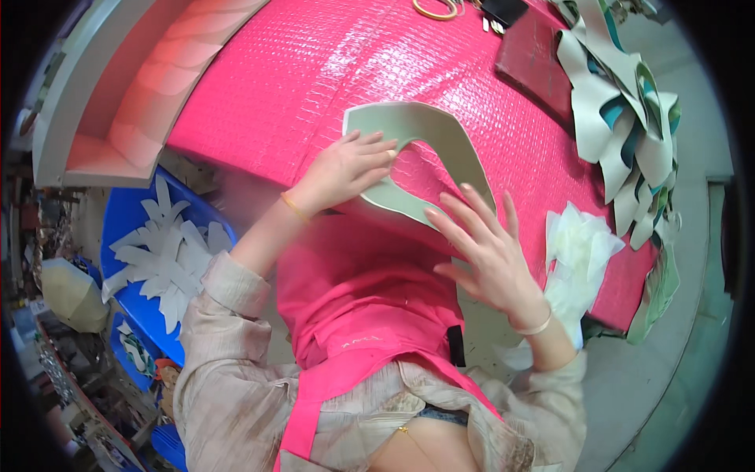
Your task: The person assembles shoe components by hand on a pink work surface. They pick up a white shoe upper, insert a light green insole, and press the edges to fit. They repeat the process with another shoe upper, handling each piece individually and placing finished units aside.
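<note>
While the left hand (350,167) lies flat with fingers spread on the pale grey-green curved cut piece (440,141), pressing its inner edge down, the right hand (484,248) hovers open just beside the piece's lower arm, fingers splayed and holding nothing; whether its fingertips (436,214) actually touch the piece is hard to tell from this angle. The cut piece, a horseshoe-like pattern shape, rests on a large sheet of bright pink embossed material (314,71) that covers the worktable and drapes over its near edge toward the person's lap. Just right of the right hand sits a crumpled white plastic bag (582,248) on the pink sheet. Farther right, along the table's edge, a stack of similar grey-green and teal cut pieces (629,118) fans out, well apart from both hands. A dark red flat piece (531,55) lies near the far edge. Down at the person's left, a blue crate (130,216) holds pale leaf-shaped cutouts (165,252).
</note>
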`<action>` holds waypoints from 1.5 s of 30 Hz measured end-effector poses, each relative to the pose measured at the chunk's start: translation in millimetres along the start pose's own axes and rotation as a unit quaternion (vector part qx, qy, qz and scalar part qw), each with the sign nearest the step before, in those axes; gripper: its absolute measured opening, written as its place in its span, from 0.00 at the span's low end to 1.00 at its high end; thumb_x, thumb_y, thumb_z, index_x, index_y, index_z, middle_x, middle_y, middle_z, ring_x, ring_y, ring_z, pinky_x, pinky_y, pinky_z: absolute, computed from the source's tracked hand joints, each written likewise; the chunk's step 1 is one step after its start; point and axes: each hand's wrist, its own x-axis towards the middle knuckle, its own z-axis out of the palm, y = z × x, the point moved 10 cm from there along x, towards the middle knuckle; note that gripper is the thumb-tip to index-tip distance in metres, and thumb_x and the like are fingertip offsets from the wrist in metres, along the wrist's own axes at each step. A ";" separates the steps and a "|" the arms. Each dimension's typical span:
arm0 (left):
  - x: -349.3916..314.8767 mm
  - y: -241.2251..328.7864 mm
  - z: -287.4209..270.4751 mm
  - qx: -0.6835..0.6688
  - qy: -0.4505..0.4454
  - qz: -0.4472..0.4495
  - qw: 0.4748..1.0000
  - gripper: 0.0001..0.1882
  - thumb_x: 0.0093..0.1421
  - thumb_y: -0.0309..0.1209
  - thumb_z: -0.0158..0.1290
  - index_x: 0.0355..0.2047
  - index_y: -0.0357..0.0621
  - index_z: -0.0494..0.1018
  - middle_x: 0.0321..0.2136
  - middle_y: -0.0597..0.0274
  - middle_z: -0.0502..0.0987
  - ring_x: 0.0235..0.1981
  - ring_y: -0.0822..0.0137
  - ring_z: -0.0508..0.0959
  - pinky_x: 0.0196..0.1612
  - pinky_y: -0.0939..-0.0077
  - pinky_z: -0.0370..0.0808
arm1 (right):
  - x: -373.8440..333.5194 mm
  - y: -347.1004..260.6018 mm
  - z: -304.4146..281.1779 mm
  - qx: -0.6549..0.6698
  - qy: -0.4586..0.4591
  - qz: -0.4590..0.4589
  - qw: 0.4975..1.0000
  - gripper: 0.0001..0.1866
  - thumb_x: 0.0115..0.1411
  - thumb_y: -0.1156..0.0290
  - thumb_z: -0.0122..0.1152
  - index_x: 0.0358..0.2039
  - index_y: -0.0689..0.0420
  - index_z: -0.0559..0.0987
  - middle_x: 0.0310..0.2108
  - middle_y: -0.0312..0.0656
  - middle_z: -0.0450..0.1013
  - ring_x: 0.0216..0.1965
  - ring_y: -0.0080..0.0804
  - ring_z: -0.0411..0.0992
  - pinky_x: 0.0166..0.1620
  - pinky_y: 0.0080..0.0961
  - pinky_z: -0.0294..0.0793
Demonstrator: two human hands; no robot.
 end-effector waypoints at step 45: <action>-43.4 -30.0 -53.3 0.109 0.225 -0.131 0.959 0.12 0.41 0.26 0.45 0.26 0.43 0.76 0.34 0.59 0.78 0.36 0.65 0.78 0.38 0.74 0.71 | 602.6 148.9 25.1 -0.113 0.272 0.035 0.955 0.35 0.52 0.60 0.56 0.57 0.60 0.55 0.59 0.52 0.52 0.61 0.43 0.51 0.55 0.45 0.59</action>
